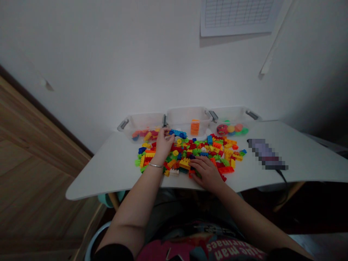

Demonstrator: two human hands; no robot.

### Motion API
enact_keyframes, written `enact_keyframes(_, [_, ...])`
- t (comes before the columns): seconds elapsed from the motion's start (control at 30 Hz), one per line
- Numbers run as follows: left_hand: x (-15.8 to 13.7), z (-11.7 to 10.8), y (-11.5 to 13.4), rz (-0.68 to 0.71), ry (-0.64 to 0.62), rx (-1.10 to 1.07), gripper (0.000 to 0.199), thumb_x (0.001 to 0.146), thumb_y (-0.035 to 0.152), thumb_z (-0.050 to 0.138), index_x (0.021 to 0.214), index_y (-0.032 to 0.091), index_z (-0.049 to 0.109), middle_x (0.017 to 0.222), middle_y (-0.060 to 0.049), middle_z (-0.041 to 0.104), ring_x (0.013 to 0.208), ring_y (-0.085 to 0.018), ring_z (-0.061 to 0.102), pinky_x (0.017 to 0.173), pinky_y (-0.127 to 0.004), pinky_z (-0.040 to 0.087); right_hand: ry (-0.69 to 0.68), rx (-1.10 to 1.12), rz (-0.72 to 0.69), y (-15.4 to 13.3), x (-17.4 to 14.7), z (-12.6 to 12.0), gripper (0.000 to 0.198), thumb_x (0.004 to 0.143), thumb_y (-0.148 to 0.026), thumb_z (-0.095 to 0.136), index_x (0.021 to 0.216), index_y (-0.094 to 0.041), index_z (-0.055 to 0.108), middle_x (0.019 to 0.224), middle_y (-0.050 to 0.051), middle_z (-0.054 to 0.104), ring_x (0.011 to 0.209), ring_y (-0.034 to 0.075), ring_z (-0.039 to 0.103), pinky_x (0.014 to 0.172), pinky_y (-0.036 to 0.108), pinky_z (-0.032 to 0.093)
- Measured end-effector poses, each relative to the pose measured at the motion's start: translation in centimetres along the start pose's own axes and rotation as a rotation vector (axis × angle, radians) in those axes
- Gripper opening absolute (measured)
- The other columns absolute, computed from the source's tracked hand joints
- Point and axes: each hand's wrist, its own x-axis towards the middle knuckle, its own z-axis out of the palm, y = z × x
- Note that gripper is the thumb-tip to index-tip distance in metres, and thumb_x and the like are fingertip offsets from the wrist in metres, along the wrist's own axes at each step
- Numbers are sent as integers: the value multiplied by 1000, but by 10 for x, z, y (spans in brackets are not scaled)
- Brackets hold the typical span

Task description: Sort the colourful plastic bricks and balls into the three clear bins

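Observation:
A loose pile of plastic building blocks (174, 172) in many colours covers the middle of the white table. My left hand (162, 146), wearing a bangle at the wrist, reaches over the pile's back left. Its thumb and fingers close around the left end of a blue wheeled block (178, 134), in front of the clear boxes. My right hand (208, 173) rests on the front of the pile with its fingers stretched out. Those fingertips are beside a yellow block (185, 163); what lies under the palm is hidden.
Along the wall stand three clear boxes: a left box (146, 119) with mixed blocks, a middle box (187, 113) with an orange block (194, 127), and a right box (231, 112) with coloured balls. A pixelated device (266, 154) with a cable lies on the table's right (304, 159).

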Motion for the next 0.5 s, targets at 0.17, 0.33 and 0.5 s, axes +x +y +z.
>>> enact_keyframes(0.17, [13,-13,7,-88,75,-263,24,80,28,63,102,21,61,98,-4,66,85,-15,68,78,-30,58,0,10,9,-1,0,0,29,88,-23,59,116,-19,65,116,9,70,115,28,58,100,49,50])
enact_keyframes(0.33, [26,-37,12,-176,274,-434,24,79,38,67,95,21,59,91,-1,66,76,-13,68,68,-25,58,-3,16,11,-2,1,-1,30,88,-24,59,117,-19,65,116,10,70,115,27,58,100,49,50])
enact_keyframes(0.5, [47,-70,11,-204,365,-456,25,77,34,71,88,19,55,88,0,65,75,-11,68,71,-24,57,-12,27,23,-1,1,-1,30,88,-24,59,117,-20,65,116,10,70,116,27,58,101,49,49])
